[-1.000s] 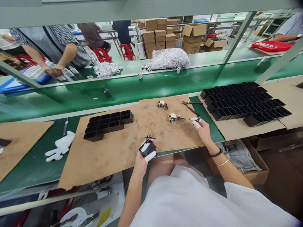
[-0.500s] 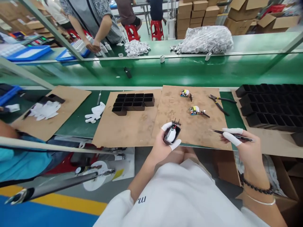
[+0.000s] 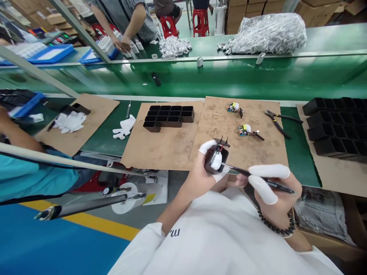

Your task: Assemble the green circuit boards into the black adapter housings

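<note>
White finger cots cover some fingertips of both hands. My left hand (image 3: 200, 172) is wrapped round a small black case (image 3: 210, 164), open side up. Inside the case sits a white part (image 3: 216, 160), and a black piece with two metal prongs (image 3: 222, 142) sticks out at its far edge. My right hand (image 3: 275, 191) pinches black tweezers (image 3: 243, 172), whose tip reaches the white part's right side. Beyond them on the brown cardboard (image 3: 212, 114) lie two small circuit boards, one farther (image 3: 233, 107) and one nearer (image 3: 244, 130).
Black cases (image 3: 168, 116) stand grouped on cardboard at left; more (image 3: 338, 126) stand at far right. Black pliers (image 3: 278, 123) lie right of the boards. A white glove (image 3: 124, 127) is left. A person's arm (image 3: 20, 131) shows at far left, and another person's hands (image 3: 122, 45) work across the line.
My right hand has moved left with the tweezers, bringing their tip from over the cardboard to the white part in the case. The head view has shifted slightly.
</note>
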`<action>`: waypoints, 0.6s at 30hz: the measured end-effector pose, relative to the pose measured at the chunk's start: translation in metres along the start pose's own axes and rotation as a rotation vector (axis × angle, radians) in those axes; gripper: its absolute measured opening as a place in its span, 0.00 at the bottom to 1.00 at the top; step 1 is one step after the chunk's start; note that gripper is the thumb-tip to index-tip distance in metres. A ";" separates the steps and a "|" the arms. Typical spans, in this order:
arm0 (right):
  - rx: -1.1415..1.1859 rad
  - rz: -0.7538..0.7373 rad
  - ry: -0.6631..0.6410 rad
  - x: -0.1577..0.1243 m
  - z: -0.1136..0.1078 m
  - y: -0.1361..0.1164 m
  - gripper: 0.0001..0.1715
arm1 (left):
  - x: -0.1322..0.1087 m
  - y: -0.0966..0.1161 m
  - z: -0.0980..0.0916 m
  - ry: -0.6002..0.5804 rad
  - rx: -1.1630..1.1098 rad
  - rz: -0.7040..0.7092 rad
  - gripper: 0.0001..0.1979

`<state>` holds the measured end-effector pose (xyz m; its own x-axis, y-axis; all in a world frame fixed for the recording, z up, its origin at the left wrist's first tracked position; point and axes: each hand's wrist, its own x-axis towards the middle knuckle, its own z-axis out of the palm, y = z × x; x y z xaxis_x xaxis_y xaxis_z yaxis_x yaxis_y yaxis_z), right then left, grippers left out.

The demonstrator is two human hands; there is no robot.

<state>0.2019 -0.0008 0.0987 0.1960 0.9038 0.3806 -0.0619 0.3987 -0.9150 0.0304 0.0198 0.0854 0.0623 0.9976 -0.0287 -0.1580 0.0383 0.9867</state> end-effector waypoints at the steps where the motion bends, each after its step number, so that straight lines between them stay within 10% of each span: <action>1: 0.086 0.067 0.054 0.002 0.001 0.006 0.06 | 0.004 -0.001 -0.004 -0.019 0.003 -0.037 0.38; 7: 0.303 0.370 0.125 0.018 0.005 0.043 0.08 | 0.032 -0.013 -0.015 -0.318 -0.594 -0.594 0.27; 11: 0.319 0.380 0.139 0.010 0.007 0.051 0.09 | 0.036 -0.014 0.000 -0.076 -0.987 -0.706 0.23; 18: 0.093 0.178 0.069 0.000 -0.001 0.039 0.08 | 0.028 0.014 0.012 0.105 -1.042 -0.784 0.27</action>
<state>0.2006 0.0146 0.0629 0.2405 0.9495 0.2013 -0.1907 0.2496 -0.9494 0.0421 0.0474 0.1007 0.4157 0.6881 -0.5947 -0.8018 0.5859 0.1173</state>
